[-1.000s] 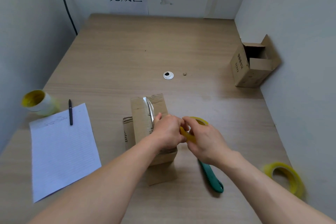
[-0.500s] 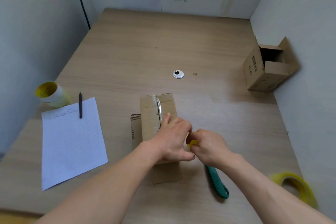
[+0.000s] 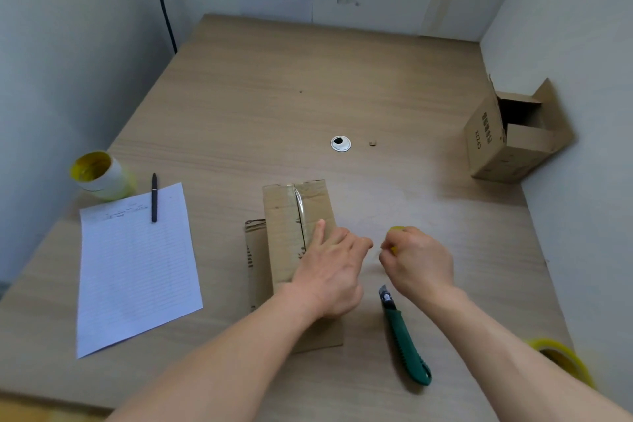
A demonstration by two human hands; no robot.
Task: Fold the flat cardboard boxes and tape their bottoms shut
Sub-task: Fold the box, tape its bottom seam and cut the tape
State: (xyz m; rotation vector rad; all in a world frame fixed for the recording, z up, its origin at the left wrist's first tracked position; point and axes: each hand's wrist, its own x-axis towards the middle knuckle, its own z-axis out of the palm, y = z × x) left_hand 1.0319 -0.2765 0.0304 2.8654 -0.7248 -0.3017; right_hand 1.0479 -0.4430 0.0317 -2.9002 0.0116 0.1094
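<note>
A small cardboard box [image 3: 291, 216] stands bottom-up in the middle of the table, with clear tape along its centre seam. My left hand [image 3: 330, 271] lies flat on the box's near right part, fingers straight and pressing down. Just right of the box, my right hand [image 3: 416, 262] is curled round a yellow tape roll [image 3: 397, 229], of which only a sliver shows above the knuckles. The two hands are a little apart. A flattened piece of cardboard [image 3: 255, 260] lies under the box on its left.
A green utility knife [image 3: 406, 343] lies near my right wrist. A second yellow tape roll [image 3: 565, 360] sits at the near right. A folded open box [image 3: 507, 140] rests by the right wall. A paper sheet [image 3: 137, 267], a pen [image 3: 154, 197] and a yellow-cored tape stack [image 3: 97, 175] lie left.
My right hand has pulled the tape roll to the right, away from the box and my left hand. My left hand has flattened onto the box top. The view shifted slightly.
</note>
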